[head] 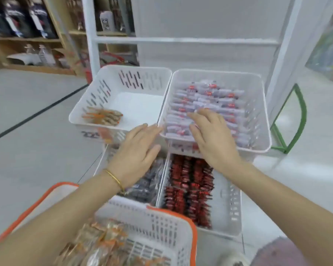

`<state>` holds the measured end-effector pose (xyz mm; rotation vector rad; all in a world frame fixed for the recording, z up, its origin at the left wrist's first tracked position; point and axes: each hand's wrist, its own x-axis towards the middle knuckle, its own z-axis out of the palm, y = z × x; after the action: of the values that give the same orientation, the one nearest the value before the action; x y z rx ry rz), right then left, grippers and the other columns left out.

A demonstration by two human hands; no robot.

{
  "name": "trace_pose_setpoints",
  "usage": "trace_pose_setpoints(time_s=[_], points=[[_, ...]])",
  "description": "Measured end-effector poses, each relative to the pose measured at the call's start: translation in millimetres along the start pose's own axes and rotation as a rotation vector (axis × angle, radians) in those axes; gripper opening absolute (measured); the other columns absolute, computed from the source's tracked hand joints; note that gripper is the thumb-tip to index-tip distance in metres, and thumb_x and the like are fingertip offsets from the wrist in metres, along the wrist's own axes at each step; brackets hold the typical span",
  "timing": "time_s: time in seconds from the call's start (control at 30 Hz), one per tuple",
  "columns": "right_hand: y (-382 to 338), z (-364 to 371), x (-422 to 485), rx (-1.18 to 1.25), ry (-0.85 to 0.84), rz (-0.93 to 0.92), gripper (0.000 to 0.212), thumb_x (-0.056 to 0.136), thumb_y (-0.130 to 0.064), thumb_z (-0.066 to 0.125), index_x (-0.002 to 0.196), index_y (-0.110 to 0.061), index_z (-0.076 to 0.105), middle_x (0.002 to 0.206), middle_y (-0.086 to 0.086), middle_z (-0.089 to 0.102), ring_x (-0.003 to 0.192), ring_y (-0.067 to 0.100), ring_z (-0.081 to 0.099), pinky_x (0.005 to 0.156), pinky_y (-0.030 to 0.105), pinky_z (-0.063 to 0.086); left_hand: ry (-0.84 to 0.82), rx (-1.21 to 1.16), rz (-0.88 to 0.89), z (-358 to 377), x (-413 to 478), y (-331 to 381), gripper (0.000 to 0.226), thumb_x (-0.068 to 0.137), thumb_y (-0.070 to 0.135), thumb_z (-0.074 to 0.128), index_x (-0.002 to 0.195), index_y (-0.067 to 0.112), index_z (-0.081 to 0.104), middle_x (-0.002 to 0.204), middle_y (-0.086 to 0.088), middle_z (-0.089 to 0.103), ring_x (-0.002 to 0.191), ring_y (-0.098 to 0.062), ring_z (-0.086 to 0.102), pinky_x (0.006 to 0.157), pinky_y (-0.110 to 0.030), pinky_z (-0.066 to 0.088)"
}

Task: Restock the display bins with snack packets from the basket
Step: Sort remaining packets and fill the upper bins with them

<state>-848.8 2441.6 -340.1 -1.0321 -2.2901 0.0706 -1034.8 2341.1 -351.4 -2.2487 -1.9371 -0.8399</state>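
Stock was loose orange-and-tan foil snack packets (104,244), heaped in the white slotted plastic basket with the orange rim (193,227) at the bottom of view, against the person's forearms. Judged light, soft and crinkly, with slick film, so a flat stack would likely slide. Best taken as a small bundle, pinched across the middle or by the sealed ends. Target looked like the upper-left white slotted plastic bin (108,89), which held only a few matching orange packets (102,117) in its near-left corner. The left hand (136,150) was released, fingers straight, holding nothing, tips near the corner of the upper-right white plastic bin (254,112). The right hand (211,135) was also released, fingers spread flat over that bin's rows of pale packets with red marks (210,96). Contact looked likely but blur made it uncertain. A lower white bin (229,208) held red-and-black packets (190,189), with dark grey packets (148,181) beside them. Bins sat tiered on a white display frame (90,35). Pale grey floor (27,150), wooden shelves (27,39) far left, green metal frame (296,120) right. Shop interior, evenly lit.
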Motion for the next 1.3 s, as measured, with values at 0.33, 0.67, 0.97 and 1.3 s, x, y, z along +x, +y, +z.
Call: trace_pose_setpoints(time_s=[0.33,0.67,0.97,1.3], points=[[-133,124,-165,0.145,-0.460,-0.295,0.039,0.096,-0.034,0.037,0.121,-0.015,0.060,0.121,0.010,0.058,0.116,0.033,0.051,0.095,0.048,0.043,-0.525,-0.023,-0.411,-30,-263,-40,0.077,0.080,0.067,0.020,0.136,0.020,0.044,0.121,0.007,0.052,0.119,-0.021,0.044,0.103,-0.036,0.032],[-131,225,-248,0.215,-1.027,0.210,0.040,0.097,-0.013,0.047,0.137,-0.016,0.043,0.138,0.013,0.045,0.114,0.030,0.054,0.095,0.038,0.045,-0.700,0.125,-0.415,10,-325,-54,0.049,0.097,0.030,0.044,0.143,0.019,0.031,0.146,0.000,0.035,0.135,-0.018,0.025,0.112,-0.025,0.012],[-90,271,-303,-0.365,-1.246,0.118,0.112,0.071,-0.042,0.077,0.148,-0.013,0.002,0.141,0.014,0.035,0.129,0.031,0.038,0.096,0.042,0.045,-0.814,0.068,-0.480,36,-323,-52,0.050,0.098,0.033,0.039,0.145,0.023,0.025,0.149,0.005,0.028,0.137,-0.016,0.019,0.113,-0.033,0.023],[-105,277,-302,-0.268,-1.103,0.152,0.060,0.080,-0.005,0.063,0.130,-0.008,0.031,0.128,0.013,0.043,0.112,0.033,0.048,0.082,0.035,0.046,-0.861,0.033,-0.458,45,-312,-46,0.049,0.098,0.035,0.038,0.145,0.026,0.025,0.147,0.006,0.029,0.136,-0.015,0.020,0.113,-0.034,0.025]])
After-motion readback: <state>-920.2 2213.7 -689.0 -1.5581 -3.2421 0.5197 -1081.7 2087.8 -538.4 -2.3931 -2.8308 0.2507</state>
